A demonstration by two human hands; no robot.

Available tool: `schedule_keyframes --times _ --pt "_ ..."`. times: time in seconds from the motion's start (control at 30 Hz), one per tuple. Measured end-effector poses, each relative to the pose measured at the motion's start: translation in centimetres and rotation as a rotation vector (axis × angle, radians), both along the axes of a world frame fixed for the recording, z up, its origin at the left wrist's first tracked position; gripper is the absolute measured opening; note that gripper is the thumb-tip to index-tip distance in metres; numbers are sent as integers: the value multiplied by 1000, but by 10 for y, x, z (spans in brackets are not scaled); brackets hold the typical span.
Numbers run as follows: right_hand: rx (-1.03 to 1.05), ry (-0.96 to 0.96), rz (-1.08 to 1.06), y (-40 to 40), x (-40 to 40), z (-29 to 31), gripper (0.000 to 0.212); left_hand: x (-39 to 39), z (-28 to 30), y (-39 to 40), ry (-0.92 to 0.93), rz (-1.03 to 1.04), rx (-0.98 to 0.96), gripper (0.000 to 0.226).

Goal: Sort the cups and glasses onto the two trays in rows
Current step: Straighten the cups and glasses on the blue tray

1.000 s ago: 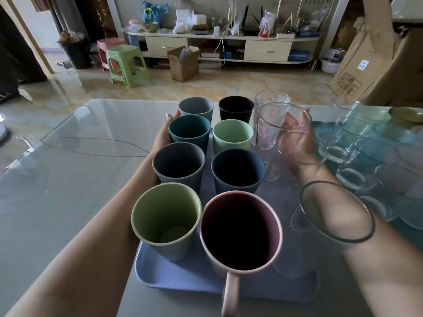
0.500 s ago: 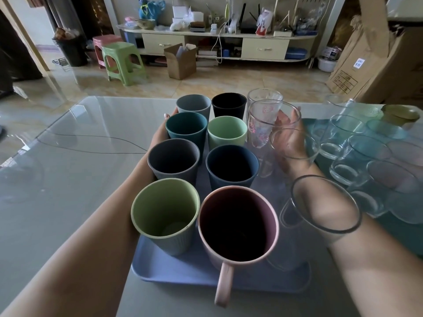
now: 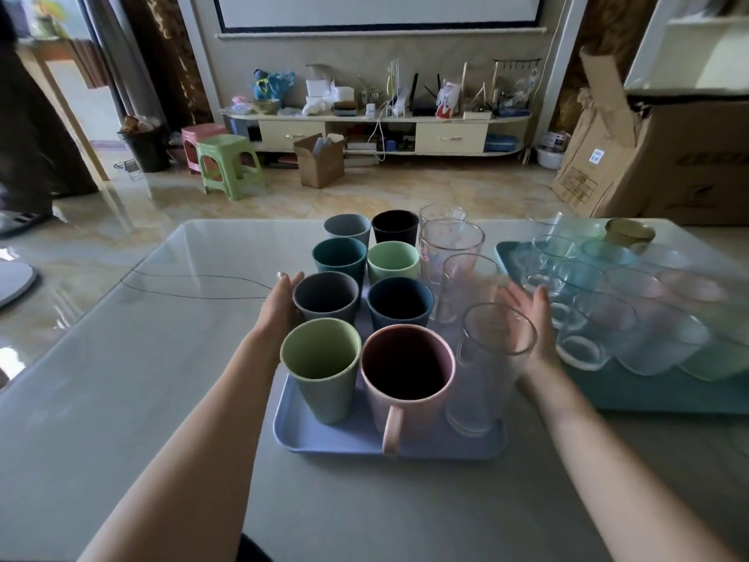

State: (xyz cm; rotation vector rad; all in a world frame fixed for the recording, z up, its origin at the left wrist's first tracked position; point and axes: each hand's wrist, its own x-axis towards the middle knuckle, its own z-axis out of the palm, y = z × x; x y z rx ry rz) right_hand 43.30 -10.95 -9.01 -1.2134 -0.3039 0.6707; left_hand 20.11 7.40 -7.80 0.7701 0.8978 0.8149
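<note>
A lavender tray [image 3: 324, 438] holds two rows of coloured cups and a right-hand row of clear tall glasses. The pink mug [image 3: 405, 379] and light green cup [image 3: 322, 367] stand nearest me; the nearest tall glass [image 3: 488, 358] is at the front right. My left hand [image 3: 281, 304] lies flat against the left side of the grey cup [image 3: 326, 296], fingers straight. My right hand [image 3: 531, 318] is open beside the glass row, partly seen through the glass, holding nothing. A teal tray [image 3: 656, 397] on the right carries several clear glass mugs in rows.
A small yellow-green bowl [image 3: 629, 233] sits at the teal tray's far edge. The glass-topped table [image 3: 142, 358] stretches bare to the left. Beyond it are cardboard boxes [image 3: 664, 160], plastic stools [image 3: 227, 164] and a low cabinet.
My right hand has let go of the tall glass it held and pulled back to the right of the row. My left hand slid back from the teal cup to the grey cup. The camera tilted up.
</note>
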Motion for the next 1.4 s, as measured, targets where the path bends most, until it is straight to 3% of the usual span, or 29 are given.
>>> schedule_keyframes --times 0.07,0.2,0.3,0.37,0.43,0.53,0.83,1.0,1.13,1.27,1.4 --pt "-18 -33 -77 -21 -20 0 58 -12 1 -24 2 -44 32 60" --pt "22 -204 -190 -65 -79 -21 53 -30 -15 -61 -21 75 42 57" --pt "-8 -388 -88 -83 -126 -32 95 -39 -30 -87 -4 141 30 53" --pt "-112 -567 -99 -83 -146 -39 124 -41 -37 -101 40 62 104 51" --pt "-235 -697 -164 -75 -154 -39 138 -43 -40 -109 72 7 166 50" --pt "-325 -729 -254 -66 -157 -37 143 -45 -40 -112 83 -30 205 51" --pt "-282 -693 -275 -62 -161 -31 137 -38 -36 -116 70 -29 189 49" --pt "-244 -651 -182 -69 -160 -27 135 -38 -33 -117 67 -17 189 50" --pt "-145 -541 -41 -87 -151 -20 93 -40 -32 -113 -63 -25 166 51" --pt "-40 -466 -36 -97 -119 -15 80 -44 -24 -100 -155 63 88 49" --pt "20 -389 -89 -68 -70 2 58 -51 -17 -64 99 221 283 44"
